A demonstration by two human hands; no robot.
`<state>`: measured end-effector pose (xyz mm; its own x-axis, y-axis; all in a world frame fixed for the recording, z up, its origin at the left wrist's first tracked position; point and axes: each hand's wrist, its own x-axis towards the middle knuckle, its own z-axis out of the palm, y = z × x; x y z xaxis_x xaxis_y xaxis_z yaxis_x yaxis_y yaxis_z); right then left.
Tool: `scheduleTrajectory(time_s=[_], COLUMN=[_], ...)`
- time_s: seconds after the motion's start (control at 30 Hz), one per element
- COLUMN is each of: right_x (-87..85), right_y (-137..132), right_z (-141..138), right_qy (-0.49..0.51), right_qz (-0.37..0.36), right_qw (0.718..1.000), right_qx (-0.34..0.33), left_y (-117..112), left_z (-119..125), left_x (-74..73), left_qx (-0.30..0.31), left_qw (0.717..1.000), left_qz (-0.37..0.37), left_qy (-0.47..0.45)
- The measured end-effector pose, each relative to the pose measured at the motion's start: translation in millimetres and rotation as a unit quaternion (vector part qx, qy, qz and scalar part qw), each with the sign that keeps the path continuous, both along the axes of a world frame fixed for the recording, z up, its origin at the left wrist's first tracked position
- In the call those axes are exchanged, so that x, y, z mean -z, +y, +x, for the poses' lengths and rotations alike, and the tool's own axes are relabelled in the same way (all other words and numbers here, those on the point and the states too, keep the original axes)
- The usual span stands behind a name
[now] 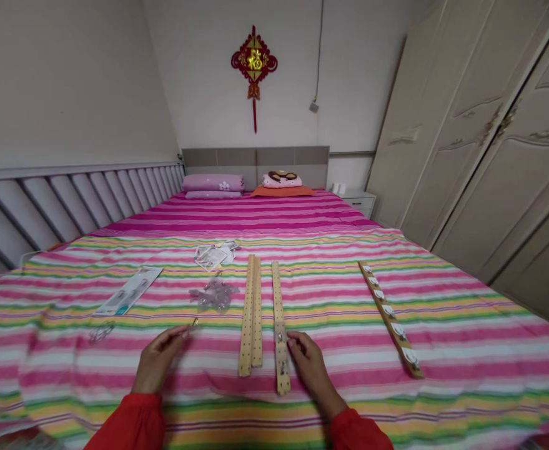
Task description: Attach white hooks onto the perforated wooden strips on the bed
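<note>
My left hand (157, 359) pinches a small metal piece (193, 323) between its fingertips, above the striped bedsheet (466, 350). My right hand (309, 365) rests its fingertips against the edge of a perforated wooden strip (281, 362), next to a small metal fitting (280, 337) on it. Whether that hand grips the strip, I cannot tell. Left of it lie a pair of similar wooden strips (250, 315). Farther right lies a wooden strip with white hooks (389, 319). A transparent bag of small parts (215, 295) lies ahead of my hands.
A packaged card (128, 290), a paper-and-plastic packet (213, 255) and a thin wire piece (102, 332) lie on the sheet. Pillows (213, 185) stand at the far end of the bed. A tall wardrobe (484, 131) runs along the right side.
</note>
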<state>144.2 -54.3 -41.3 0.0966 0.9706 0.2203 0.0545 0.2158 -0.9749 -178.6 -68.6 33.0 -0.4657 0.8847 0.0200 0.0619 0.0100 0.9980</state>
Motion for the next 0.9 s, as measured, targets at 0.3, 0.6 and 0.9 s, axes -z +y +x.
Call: scheduleTrajectory(time_s=[0.3,0.6,0.9], right_x=[-3.3,-39.8,-96.5], right_y=[-0.2,-19.6,-35.0], right_z=[3.7,-0.6,-11.9], right_qy=[0.129,0.199,0.144], right_qz=[-0.091,-0.106,-0.066], right_qw=[0.987,0.972,0.97], right_qx=[-0.024,-0.07,-0.185], left_y=[-26.8,-36.5,-47.4], left_z=[89.9,116.6,151.1], left_x=[-20.2,-15.1,3.8], left_qx=[0.064,0.241,0.327], left_qw=[0.886,0.879,0.715], left_qz=[-0.084,-0.047,-0.164], left_qy=[-0.451,-0.409,-0.596])
